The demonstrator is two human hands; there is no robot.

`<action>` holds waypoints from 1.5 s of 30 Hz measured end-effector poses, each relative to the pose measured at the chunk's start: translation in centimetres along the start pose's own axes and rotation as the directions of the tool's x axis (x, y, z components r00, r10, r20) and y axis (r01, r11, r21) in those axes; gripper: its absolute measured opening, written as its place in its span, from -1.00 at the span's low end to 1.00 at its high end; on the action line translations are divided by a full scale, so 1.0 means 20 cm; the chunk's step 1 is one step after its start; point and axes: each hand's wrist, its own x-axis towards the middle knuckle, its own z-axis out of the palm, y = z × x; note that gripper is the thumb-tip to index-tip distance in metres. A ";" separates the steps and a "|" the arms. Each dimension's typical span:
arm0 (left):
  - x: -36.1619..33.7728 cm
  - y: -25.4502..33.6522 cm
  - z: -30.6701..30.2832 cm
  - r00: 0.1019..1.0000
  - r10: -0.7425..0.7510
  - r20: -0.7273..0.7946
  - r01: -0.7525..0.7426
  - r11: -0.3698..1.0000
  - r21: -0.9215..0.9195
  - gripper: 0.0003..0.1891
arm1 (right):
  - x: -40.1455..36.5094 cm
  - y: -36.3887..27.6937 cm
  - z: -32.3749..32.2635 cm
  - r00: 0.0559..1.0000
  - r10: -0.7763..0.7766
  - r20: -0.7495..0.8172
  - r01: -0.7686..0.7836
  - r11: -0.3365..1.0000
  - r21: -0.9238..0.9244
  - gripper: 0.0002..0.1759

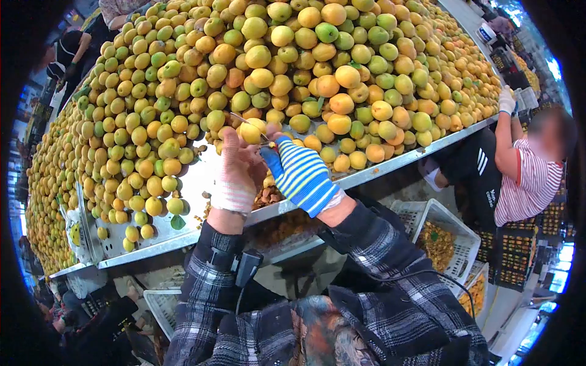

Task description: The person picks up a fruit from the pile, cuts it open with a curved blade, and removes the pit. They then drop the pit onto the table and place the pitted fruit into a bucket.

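My left hand (235,178), in a pale pinkish-white glove, is closed around a yellow apricot (251,131) close to the front edge of the metal table. My right hand (302,175) wears a blue, white and yellow striped glove and meets the left at the fruit. A thin metal tool (238,117) runs from the right fingers across the apricot; its handle is hidden in the grip. Beyond both hands rises a large heap of yellow, orange and green apricots (257,57). Small brownish pieces (267,195) lie just below my hands.
The metal table's raised rim (366,175) crosses in front of me. At right, a white crate (465,244) holds small brownish-yellow pieces, near a seated person (525,165) with a gloved hand at the table. Dark trays of fruit (516,259) stand behind. Another white crate (160,308) sits lower left.
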 end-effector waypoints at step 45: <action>-0.06 0.07 0.02 0.941 0.241 -0.239 -0.173 0.947 0.270 -0.49 | -0.01 -0.09 -0.03 0.954 -0.024 0.298 0.013 0.999 0.036 -0.59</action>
